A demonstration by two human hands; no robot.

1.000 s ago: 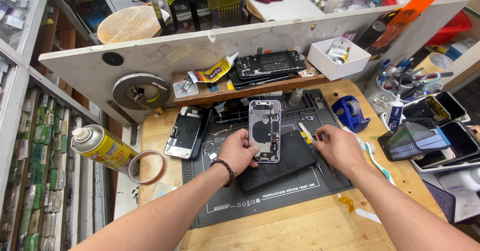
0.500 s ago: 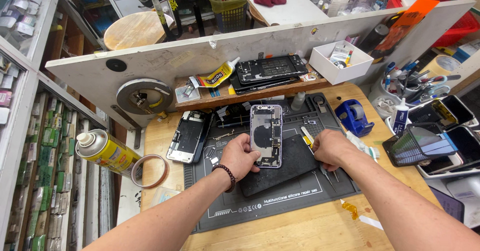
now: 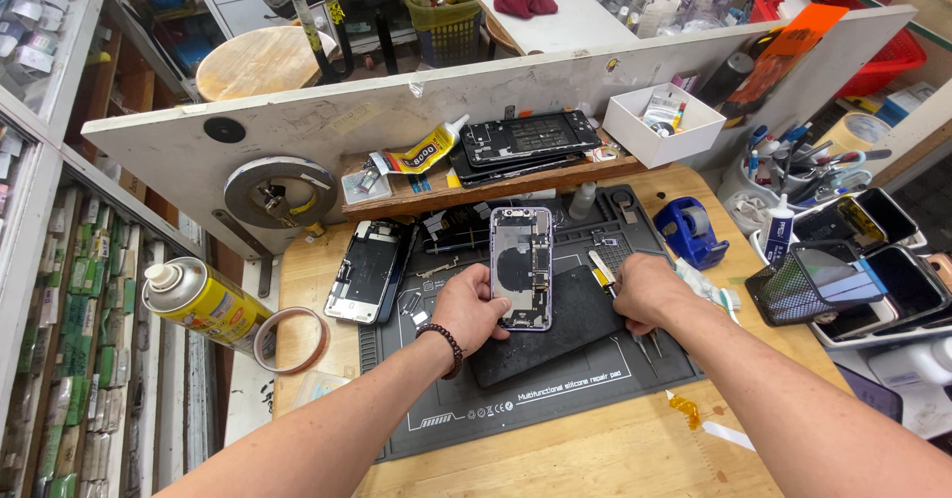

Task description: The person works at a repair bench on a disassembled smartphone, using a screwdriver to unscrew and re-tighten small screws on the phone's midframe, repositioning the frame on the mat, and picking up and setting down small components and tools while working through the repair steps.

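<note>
Little had moved since half a second earlier: both hands stayed put, view shifted only slightly. Left hand gripped the lower left edge of an opened phone, purple-rimmed, innards facing up, lying on a dark slab on the grey repair mat at mid counter. Right hand was closed around a white-and-yellow tool, tip just beside the phone's right edge. Second opened phone lay left of the mat. Yellow spray can and tape ring sat far left, blue tape dispenser to the right. Glue tube lay on the wooden shelf behind.
</note>
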